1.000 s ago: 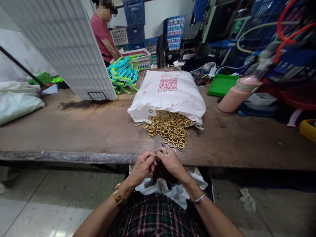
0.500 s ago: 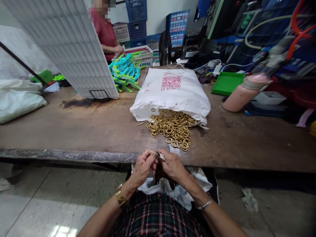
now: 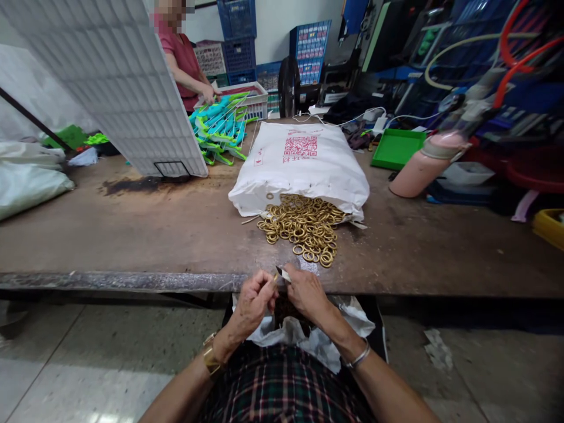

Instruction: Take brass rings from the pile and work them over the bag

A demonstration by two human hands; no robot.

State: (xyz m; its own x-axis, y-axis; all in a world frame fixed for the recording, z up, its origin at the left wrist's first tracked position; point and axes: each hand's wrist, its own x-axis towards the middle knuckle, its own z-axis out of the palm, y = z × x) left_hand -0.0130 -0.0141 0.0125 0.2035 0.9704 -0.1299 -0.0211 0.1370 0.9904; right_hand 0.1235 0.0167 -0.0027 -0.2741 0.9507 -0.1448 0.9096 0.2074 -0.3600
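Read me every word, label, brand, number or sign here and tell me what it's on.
No wording reads with certainty.
White sack: red QR code; the red characters around it are too blurred to read.
Blue rack: red and white marks, too small to read.
Upper blue crate: faint pale mark, unreadable.

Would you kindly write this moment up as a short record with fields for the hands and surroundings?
Left hand: pinches a small gold-coloured piece
Right hand: holds a small dark-tipped tool
Rings: gold-coloured pile, spread from the white sack onto the table
Right of sack: green tray, pink bottle
Co-worker's hand: close to teal-and-green plastic pieces
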